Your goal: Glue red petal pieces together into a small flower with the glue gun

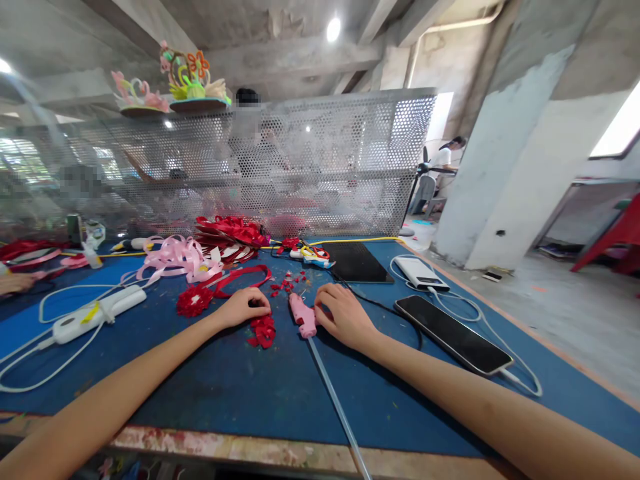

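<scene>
My left hand [245, 307] is closed in a pinch at the upper edge of a red ribbon flower [263, 331], just above the blue tabletop. To its right lies a pink hot glue gun [302, 316], nozzle pointing away from me. A long translucent glue stick [333, 393] runs from its rear toward the front edge. The curled fingers of my right hand [344, 316] close at the gun's right side, where its handle is hidden. Beyond my hands are small red scraps [287, 285], a finished-looking red rosette [194, 301] and a red band [245, 275].
Pink ribbon [183, 259] and a red ribbon heap [230, 233] lie at the back. A white power strip [100, 315] with cables sits left. Right are a phone [453, 333], a power bank [423, 273] and a black panel [357, 261]. A perforated metal screen [325, 160] borders the table; people are beyond.
</scene>
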A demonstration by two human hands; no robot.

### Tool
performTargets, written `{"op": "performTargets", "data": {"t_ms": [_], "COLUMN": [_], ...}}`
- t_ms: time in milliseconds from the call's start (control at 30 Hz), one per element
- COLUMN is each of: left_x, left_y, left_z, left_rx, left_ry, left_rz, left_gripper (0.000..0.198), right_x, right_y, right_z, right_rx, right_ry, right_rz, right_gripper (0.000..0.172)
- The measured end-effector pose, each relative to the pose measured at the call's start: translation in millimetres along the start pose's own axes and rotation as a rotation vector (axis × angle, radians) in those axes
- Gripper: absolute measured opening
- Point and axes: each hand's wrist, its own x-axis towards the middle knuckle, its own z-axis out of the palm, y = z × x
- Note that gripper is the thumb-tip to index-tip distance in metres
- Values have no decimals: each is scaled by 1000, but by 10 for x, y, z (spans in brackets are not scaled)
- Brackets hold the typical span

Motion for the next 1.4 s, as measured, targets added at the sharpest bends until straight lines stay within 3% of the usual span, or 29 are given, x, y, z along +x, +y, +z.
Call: {"op": "performTargets", "data": {"t_ms": [333, 600, 733, 1000, 1400], "left_x": [8, 9, 26, 72, 269], "left_y": [-42, -37, -53, -118, -190], "left_z": [-21, -16, -9, 15, 92], "left_rx": [-40, -58, -181, -345, -358], "left_ry": [-30, -27, -11, 154, 395], "left_rz": [79, 65, -6, -109, -156], "left_gripper": [25, 21, 20, 23, 22], "right_x": [5, 4, 4, 2, -11], "right_y": [-4, -5, 1, 11, -14], "right_z": [-6, -6, 0, 10, -16], "right_rx": [-6, -5, -8, -13, -34], "right_ry": [-44, -53, -56, -57, -76], "right_rz": [12, 9, 9, -1, 11], "right_gripper": [16, 17, 17, 18, 20]}}
